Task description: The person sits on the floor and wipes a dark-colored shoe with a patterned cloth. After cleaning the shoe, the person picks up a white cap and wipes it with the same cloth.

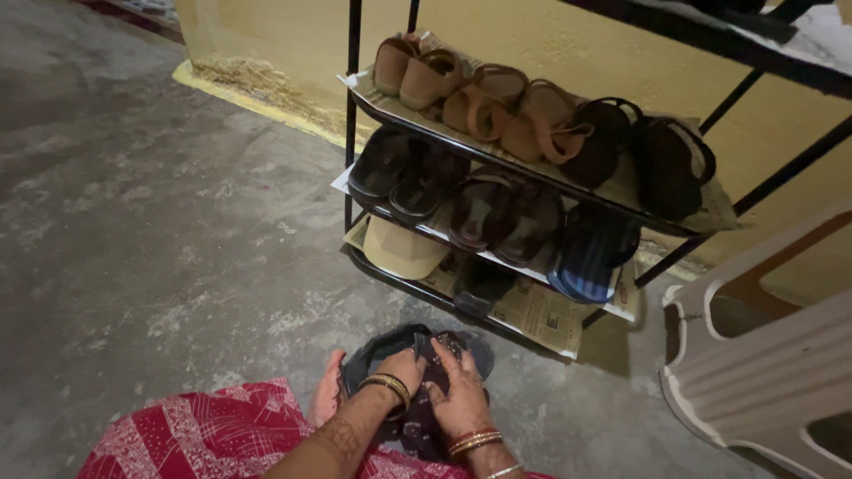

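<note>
A pair of dark sandals (475,353) lies on the concrete floor in front of a shoe rack. My left hand (404,368), gold bangles on its wrist, presses on the near sandal from the left. Right beside it, my right hand (460,395) grips the dark patterned strap or cloth (444,344) on top of the same sandal. Both hands have their fingers curled down on it. My bare foot (327,390) rests just left of the sandals, beside my red patterned garment (204,435).
A black metal shoe rack (353,115) stands against the yellow wall, its shelves lined with newspaper and filled with several tan, brown, black and blue sandals. A tan cap (399,250) lies on the lowest shelf. A white plastic chair (763,372) stands at the right.
</note>
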